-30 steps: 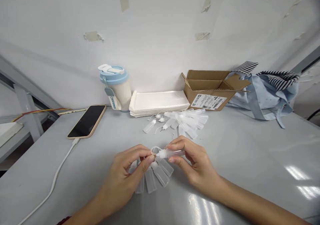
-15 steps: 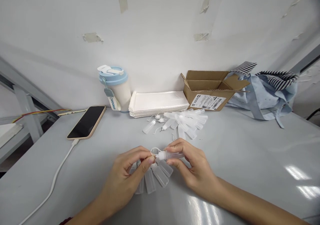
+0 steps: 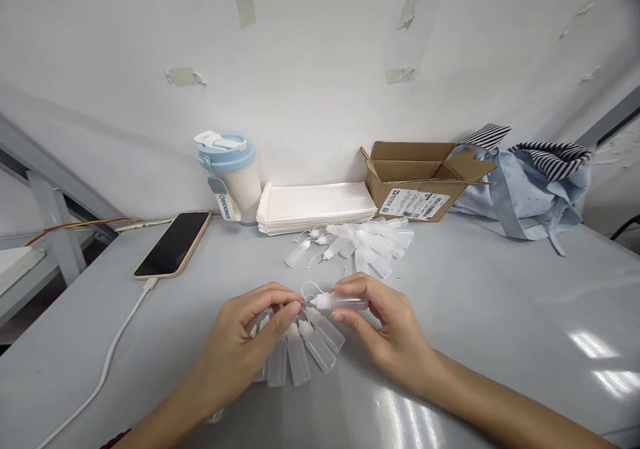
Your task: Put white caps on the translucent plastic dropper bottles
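Note:
My right hand (image 3: 385, 316) is closed around a small translucent needle-tip squeeze bottle (image 3: 350, 301), held sideways with its white nozzle toward the left. My left hand (image 3: 255, 329) pinches thumb and forefinger at the thin tip of that bottle. A looped white cap strap (image 3: 313, 284) arches between the nozzle and those fingertips; whether they grip the cap or the needle is hidden. Below and partly behind my left hand, several like bottles (image 3: 299, 359) lie fanned out on the grey table (image 3: 440, 289). Farther back is a heap of more bottles (image 3: 373, 239).
Along the wall stand a blue-lidded cup (image 3: 245, 186), a stack of white flat packs (image 3: 317, 202), an open cardboard box (image 3: 420, 189) and a light-blue cloth bag (image 3: 525, 189). A phone (image 3: 174, 244) with a white charging cable (image 3: 117, 342) lies at left.
The held bottle has shifted slightly up and its nozzle now stands farther from my left fingertips. My left hand has moved a little left, uncovering more of the fanned bottles.

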### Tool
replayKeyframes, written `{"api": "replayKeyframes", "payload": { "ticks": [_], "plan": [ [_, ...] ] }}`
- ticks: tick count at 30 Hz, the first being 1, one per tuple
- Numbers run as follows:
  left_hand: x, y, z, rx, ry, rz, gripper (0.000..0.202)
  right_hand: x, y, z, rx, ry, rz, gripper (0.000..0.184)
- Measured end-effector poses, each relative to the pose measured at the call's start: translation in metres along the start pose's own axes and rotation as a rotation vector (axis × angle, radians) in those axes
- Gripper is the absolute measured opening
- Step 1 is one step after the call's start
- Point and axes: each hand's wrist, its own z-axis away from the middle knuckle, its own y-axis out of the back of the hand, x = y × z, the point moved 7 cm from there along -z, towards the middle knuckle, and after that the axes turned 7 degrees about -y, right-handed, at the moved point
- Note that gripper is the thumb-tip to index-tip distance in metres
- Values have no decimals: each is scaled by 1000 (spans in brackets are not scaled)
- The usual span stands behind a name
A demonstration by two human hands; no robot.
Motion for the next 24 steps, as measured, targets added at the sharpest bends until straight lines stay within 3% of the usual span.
{"api": "replayKeyframes", "payload": {
  "ticks": [13,24],
  "plan": [
    [-6,-5,3,-44,-21,24,21,-1,-11,9,-48,101,42,12],
    [-5,-8,3,-50,-20,22,22,3,-15,11,-67,84,44,9]
  ]
}}
